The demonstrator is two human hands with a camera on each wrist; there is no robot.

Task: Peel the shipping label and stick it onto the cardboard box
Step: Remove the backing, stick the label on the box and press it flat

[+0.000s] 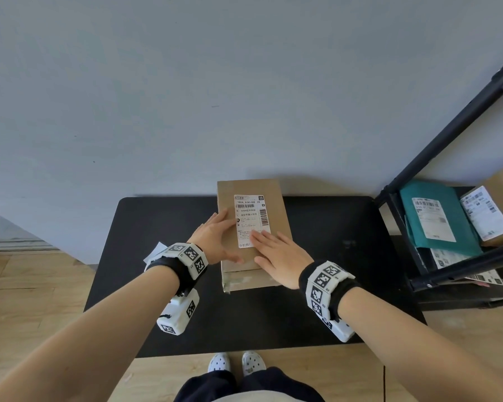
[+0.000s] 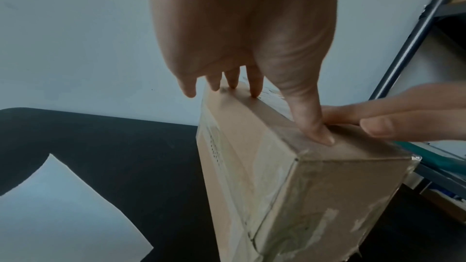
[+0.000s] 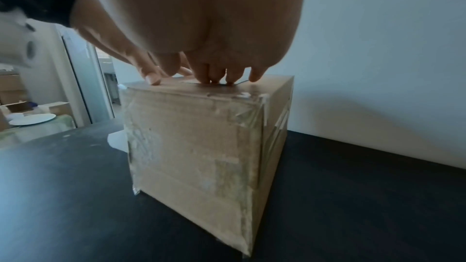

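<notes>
Brown box (image 1: 251,192); black table (image 1: 331,285)

Right hand (image 1: 276,256) covers shipping label (image 1: 251,220) lower corner; small print unreadable.

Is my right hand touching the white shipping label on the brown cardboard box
Touching. The head view shows the right hand's straight fingers lying on the white shipping label's near end, atop the brown cardboard box.
</notes>
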